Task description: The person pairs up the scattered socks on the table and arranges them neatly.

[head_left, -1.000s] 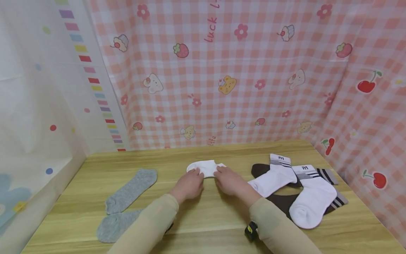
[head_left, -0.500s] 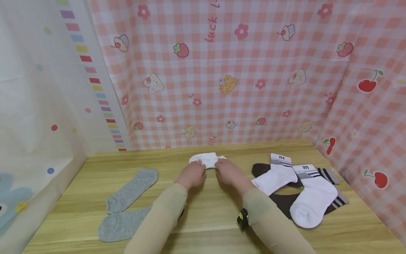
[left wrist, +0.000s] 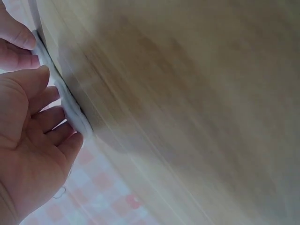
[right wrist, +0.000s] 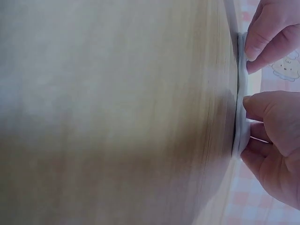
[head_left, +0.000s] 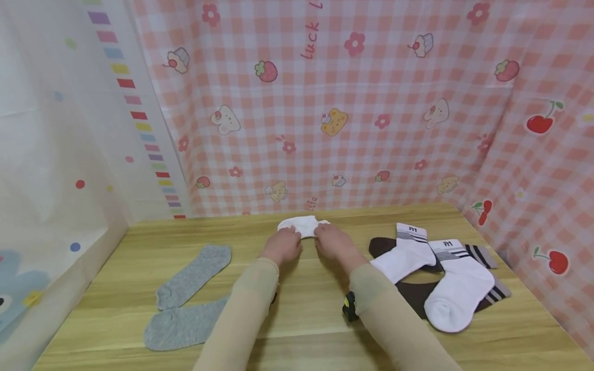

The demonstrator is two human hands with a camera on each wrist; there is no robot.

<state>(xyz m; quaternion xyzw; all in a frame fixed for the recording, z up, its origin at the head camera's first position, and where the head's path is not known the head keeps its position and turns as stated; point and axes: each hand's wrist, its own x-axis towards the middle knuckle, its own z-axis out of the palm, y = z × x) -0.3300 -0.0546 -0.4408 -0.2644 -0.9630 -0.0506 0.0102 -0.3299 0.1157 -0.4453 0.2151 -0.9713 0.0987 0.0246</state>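
A white ankle sock [head_left: 300,225] lies flat near the back edge of the table, with a bit of white fabric showing past its right end. My left hand [head_left: 284,244] grips the near edge at its left side. At the right end, my right hand [head_left: 335,243] pinches the same edge. Seen edge-on in the left wrist view, the sock [left wrist: 70,107] is a thin layered strip against the wood, the left hand's curled fingertips on it. Thumb and fingers of the right hand [right wrist: 276,140] meet that strip in the right wrist view. The fingers cover part of the near edge.
Two grey socks, one [head_left: 194,277] above the other [head_left: 185,325], lie at the left. On the right, two white striped socks [head_left: 457,293] overlap dark brown socks [head_left: 415,293] with grey striped cuffs. A pink checked curtain [head_left: 297,129] hangs behind the wooden table [head_left: 306,330].
Both hands have moved away from me toward the back of the table, and the white ankle sock has slid with them. The grey and striped socks stay in place.
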